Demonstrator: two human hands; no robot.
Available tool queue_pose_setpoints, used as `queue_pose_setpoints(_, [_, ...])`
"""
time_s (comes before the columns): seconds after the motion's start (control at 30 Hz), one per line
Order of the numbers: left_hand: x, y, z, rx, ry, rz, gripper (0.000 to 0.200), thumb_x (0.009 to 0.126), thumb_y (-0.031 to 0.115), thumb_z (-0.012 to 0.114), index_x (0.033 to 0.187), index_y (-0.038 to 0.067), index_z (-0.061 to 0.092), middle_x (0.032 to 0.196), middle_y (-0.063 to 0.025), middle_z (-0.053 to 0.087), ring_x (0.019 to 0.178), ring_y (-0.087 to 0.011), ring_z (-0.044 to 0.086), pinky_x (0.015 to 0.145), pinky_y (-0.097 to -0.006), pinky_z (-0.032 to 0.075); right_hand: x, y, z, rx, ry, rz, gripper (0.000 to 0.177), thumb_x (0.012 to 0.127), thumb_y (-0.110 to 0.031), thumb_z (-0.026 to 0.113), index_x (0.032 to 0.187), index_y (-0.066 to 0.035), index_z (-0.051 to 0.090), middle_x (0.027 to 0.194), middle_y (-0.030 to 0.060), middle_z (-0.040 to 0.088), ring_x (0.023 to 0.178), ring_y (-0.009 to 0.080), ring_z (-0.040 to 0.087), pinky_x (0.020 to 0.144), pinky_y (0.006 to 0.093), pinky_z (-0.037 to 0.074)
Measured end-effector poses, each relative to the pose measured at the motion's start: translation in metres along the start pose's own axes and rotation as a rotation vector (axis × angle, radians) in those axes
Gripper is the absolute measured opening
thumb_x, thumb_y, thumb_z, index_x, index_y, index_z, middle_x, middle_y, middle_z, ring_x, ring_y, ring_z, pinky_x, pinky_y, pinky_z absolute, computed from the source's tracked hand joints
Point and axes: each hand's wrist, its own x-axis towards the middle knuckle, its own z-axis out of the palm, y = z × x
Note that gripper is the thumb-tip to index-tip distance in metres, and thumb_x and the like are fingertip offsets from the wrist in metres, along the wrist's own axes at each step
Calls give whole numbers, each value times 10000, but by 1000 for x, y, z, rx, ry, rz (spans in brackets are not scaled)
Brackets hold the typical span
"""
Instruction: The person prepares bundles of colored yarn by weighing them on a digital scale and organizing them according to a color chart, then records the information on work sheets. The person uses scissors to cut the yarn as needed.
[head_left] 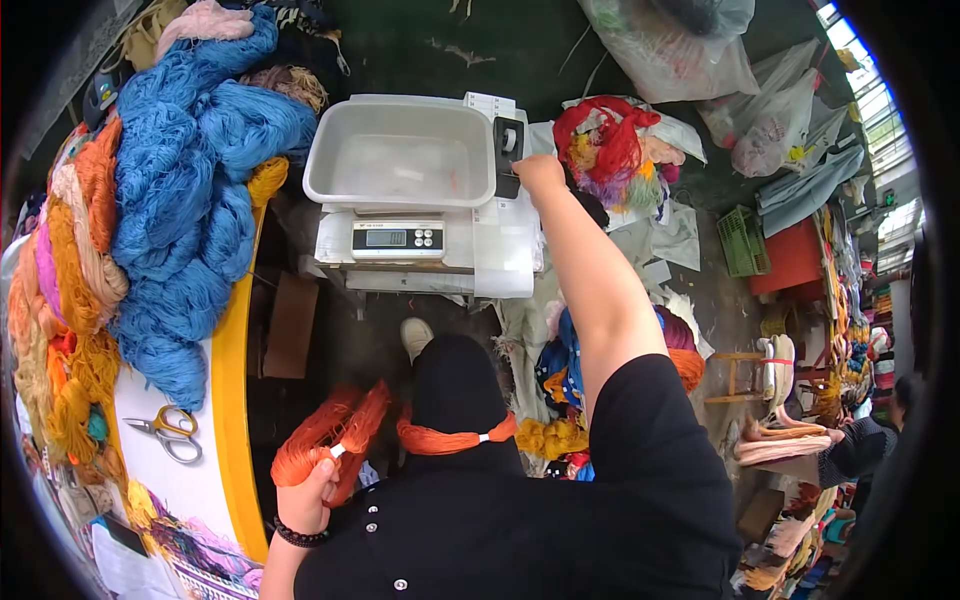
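My left hand (305,497) is closed around an orange yarn skein (318,440), which hangs in loops and has a white band near my fingers. Across my lap lies a second orange skein (430,437), also with a white band. My right hand (541,176) reaches forward to the edge of a black dispenser (507,145) holding a pale roll. Its fingers are drawn together there, and anything between them is too small to make out. Left of the dispenser, a translucent plastic tub (400,195) sits on a digital scale (398,238).
Blue yarn (170,190) is heaped on the yellow-edged table (238,400) at left, with scissors (172,432) nearby. Multicoloured yarn (615,150) lies beyond my right hand. A green crate (742,242) stands at right. Another person (870,445) is at the far right beside pale skeins.
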Motion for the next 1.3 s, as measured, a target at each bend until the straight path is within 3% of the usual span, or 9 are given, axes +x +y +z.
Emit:
queue_pose_setpoints(0.1, [1, -3, -1, -4, 16, 6, 173, 857, 191, 662, 857, 33, 591, 663, 4, 531, 475, -40, 365, 441, -196, 263, 10, 19, 30, 348, -66, -7, 180, 792, -176, 672, 827, -1, 659, 776, 126, 638, 727, 236, 618, 630, 327, 521])
queue_pose_setpoints(0.17, [0, -4, -2, -8, 12, 3, 169, 854, 187, 664, 861, 34, 593, 664, 4, 533, 474, -38, 366, 439, -196, 262, -34, -33, -25, 1149, -46, 608, 80, 783, -58, 671, 838, -19, 630, 767, 71, 584, 682, 161, 560, 567, 271, 503])
queue_pose_setpoints(0.27, [-1, -5, -2, -29, 5, -8, 155, 854, 174, 659, 870, 33, 597, 663, 4, 535, 474, -36, 368, 437, -195, 260, -48, -40, -32, 1283, -6, 612, 93, 767, -72, 677, 754, -14, 606, 709, 70, 564, 617, 158, 527, 523, 276, 435])
queue_pose_setpoints(0.5, [-3, -7, -5, -17, 11, -28, 92, 873, 143, 618, 876, 63, 574, 692, 10, 532, 469, -41, 354, 431, -193, 265, -50, -24, -6, 1326, -27, 655, 122, 704, -24, 709, 722, -8, 590, 681, 68, 568, 619, 168, 540, 531, 289, 437])
queue_pose_setpoints(0.57, [-5, -6, -3, -64, 24, -28, 84, 874, 140, 617, 884, 66, 577, 690, 11, 531, 466, -41, 352, 432, -193, 267, -54, -25, -10, 1271, -73, 695, 141, 745, -10, 690, 867, -1, 621, 917, 101, 615, 821, 209, 588, 734, 320, 501])
queue_pose_setpoints(0.9, [-7, -11, -8, -84, 21, 7, 78, 884, 136, 608, 904, 65, 581, 680, 13, 527, 456, -43, 341, 432, -195, 266, -57, -16, 11, 1079, -8, 896, 167, 661, -28, 726, 800, 2, 637, 720, 117, 598, 646, 253, 572, 701, 375, 463])
queue_pose_setpoints(0.97, [-9, -6, -7, -97, 41, 10, 90, 889, 148, 592, 877, 62, 568, 654, 24, 486, 456, -42, 327, 428, -199, 249, -69, 3, 30, 488, 100, 198, 170, 702, -59, 703, 850, 19, 674, 797, 121, 657, 719, 232, 604, 713, 335, 468])
queue_pose_setpoints(1.07, [-13, -1, -11, -147, 69, 23, 85, 902, 134, 563, 927, 53, 560, 654, 33, 453, 461, -36, 309, 430, -199, 238, -156, -66, -33, 1241, 52, 364, 190, 786, -138, 689, 906, 9, 688, 857, 28, 661, 776, 113, 563, 729, 255, 426])
queue_pose_setpoints(1.3, [-26, 17, 4, -231, 14, 82, 103, 887, 149, 603, 917, 51, 589, 680, 20, 517, 461, -24, 340, 432, -185, 244, -360, -194, -135, 1186, -562, -732, 150, 763, -52, 689, 913, -67, 695, 1207, 88, 559, 1024, 163, 521, 872, 300, 418])
